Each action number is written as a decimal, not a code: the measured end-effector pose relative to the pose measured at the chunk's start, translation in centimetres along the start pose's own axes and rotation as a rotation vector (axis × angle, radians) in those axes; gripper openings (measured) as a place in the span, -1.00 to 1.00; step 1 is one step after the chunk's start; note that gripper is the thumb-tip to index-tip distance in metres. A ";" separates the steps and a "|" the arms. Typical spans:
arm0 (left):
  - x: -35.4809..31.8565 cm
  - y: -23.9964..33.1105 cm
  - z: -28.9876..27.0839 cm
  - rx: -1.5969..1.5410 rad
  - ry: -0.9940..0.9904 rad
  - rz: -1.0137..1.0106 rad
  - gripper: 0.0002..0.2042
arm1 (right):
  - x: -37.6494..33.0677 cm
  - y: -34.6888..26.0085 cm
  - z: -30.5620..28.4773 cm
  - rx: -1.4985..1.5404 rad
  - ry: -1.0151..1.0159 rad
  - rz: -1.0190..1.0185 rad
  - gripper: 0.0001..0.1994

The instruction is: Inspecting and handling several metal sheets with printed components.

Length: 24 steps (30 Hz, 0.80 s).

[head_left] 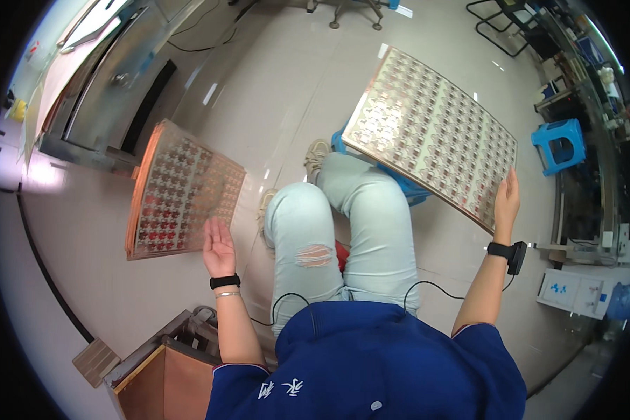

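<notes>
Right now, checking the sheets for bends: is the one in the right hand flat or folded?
Flat: the sheet spreads whole, the right hand gripping its edge.

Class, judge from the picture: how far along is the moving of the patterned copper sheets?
Done: one sheet is lifted away, held at its edge by the right hand. In hand: the left hand touches the lower edge of the stack of sheets, fingers open. Left: the stack looks several sheets thick, so more likely remain; the count cannot be told.
</notes>
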<state>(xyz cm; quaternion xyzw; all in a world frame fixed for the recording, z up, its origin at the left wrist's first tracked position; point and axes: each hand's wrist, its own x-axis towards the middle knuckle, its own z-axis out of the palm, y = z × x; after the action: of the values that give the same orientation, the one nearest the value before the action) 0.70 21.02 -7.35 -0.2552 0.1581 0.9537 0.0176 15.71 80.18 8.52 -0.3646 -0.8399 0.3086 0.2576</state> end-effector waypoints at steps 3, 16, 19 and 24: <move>-2.5 -3.8 4.8 0.111 -0.171 -0.181 -0.59 | 0.0 6.7 0.4 -0.412 0.100 -0.110 -0.61; -12.4 -16.5 12.7 0.796 -0.632 -0.885 -0.57 | -13.3 -10.3 2.3 -0.423 -0.506 -0.417 -0.73; -14.2 -18.5 12.7 0.768 -0.564 -0.928 -0.56 | -13.2 -11.4 1.7 -0.055 -0.670 -0.325 -0.75; -14.5 -18.1 13.9 0.721 -0.572 -0.851 -0.52 | -10.7 -9.2 0.7 0.310 -0.486 0.043 -0.70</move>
<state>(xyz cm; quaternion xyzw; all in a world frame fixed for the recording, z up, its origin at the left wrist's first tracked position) 8.70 43.26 5.92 -0.0087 0.3434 0.7805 0.5223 17.47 66.72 12.32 -0.2541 -0.8118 0.5172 0.0947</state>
